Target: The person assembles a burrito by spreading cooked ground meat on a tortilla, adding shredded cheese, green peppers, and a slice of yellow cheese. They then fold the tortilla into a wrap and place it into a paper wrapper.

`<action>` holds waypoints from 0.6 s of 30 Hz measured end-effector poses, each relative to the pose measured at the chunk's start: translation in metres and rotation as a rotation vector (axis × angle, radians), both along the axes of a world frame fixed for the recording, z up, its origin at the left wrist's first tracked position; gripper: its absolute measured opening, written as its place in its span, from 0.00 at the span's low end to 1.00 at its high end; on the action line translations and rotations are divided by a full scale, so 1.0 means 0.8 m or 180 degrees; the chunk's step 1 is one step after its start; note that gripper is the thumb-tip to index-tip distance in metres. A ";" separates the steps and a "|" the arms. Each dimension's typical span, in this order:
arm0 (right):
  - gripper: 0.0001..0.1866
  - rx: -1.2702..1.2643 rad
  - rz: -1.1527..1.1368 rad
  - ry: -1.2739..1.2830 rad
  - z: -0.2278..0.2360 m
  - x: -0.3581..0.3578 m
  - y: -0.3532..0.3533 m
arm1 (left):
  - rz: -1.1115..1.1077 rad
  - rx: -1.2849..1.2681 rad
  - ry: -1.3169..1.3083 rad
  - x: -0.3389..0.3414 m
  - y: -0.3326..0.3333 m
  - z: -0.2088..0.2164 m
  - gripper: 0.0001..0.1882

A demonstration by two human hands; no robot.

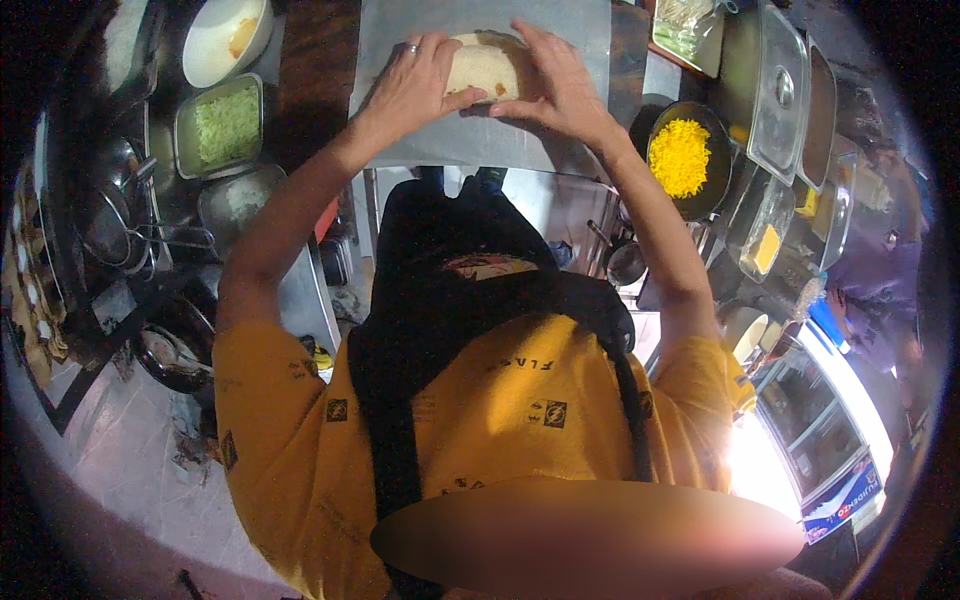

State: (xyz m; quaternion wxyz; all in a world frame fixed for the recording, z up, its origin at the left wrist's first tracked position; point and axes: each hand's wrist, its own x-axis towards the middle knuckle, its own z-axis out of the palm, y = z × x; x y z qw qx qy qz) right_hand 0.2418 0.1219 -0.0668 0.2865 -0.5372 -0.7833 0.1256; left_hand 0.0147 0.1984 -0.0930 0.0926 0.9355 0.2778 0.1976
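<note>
A pale folded tortilla (490, 68) with a few browned spots lies on the grey worktop (430, 145) at the top middle. From its left side my left hand (412, 85) grips it, fingers over the far edge and thumb along the near edge; a ring shows on one finger. My right hand (562, 88) holds the opposite end, its thumb at the near edge and its fingers spread round the far corner. Whatever is inside the tortilla is hidden.
To the left stand a tray of shredded green vegetable (228, 125) and a white bowl (228, 40). On the right are a black pan of yellow shreds (680, 158), a lidded steel container (776, 90) and a small container with a yellow block (765, 245). Strainers (110, 225) sit far left.
</note>
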 end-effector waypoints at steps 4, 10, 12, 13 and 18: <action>0.31 -0.0060 -0.1170 0.0638 0.008 0.031 -0.032 | 0.0050 -0.0116 -0.0030 0.000 -0.004 0.002 0.37; 0.19 -0.0351 -0.0334 -0.0506 -0.007 -0.001 -0.124 | -0.0090 -0.0107 0.0016 0.001 0.001 -0.005 0.37; 0.21 -0.0343 0.0066 -0.0690 -0.001 -0.028 -0.130 | -0.0174 -0.0106 0.0023 0.000 0.005 -0.005 0.37; 0.23 -0.0653 0.0023 -0.0642 0.006 -0.035 -0.129 | -0.0237 -0.0084 0.0029 -0.001 0.008 -0.004 0.37; 0.32 -0.0459 -0.0632 -0.0422 0.024 -0.029 -0.095 | -0.0251 -0.0090 0.0158 -0.002 0.008 -0.001 0.39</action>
